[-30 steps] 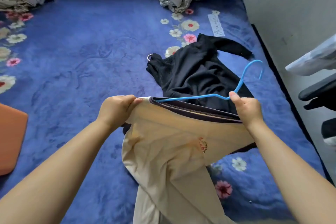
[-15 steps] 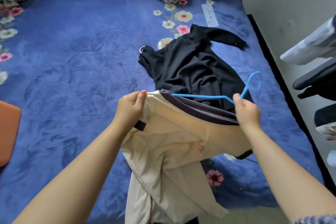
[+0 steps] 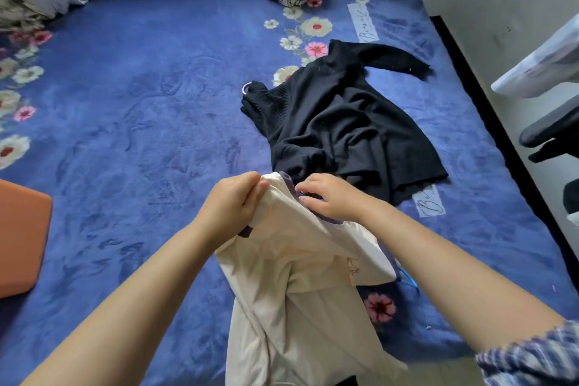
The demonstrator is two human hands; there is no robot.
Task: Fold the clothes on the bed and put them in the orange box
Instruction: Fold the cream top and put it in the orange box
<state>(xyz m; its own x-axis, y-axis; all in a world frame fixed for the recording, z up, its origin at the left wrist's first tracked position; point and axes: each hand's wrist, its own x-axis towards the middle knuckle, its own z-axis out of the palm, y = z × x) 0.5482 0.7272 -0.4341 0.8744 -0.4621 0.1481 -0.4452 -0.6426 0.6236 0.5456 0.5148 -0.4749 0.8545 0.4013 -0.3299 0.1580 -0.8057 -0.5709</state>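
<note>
Over the bed (image 3: 141, 122), both hands gripping cream shirt (image 3: 300, 285) collar

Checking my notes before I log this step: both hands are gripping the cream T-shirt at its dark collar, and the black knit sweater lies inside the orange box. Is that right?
Not quite. The head view shows the black knit sweater lying spread on the blue floral bedspread, not in the orange box. The rest stands: the left hand and right hand grip the cream T-shirt at its dark collar.
</note>
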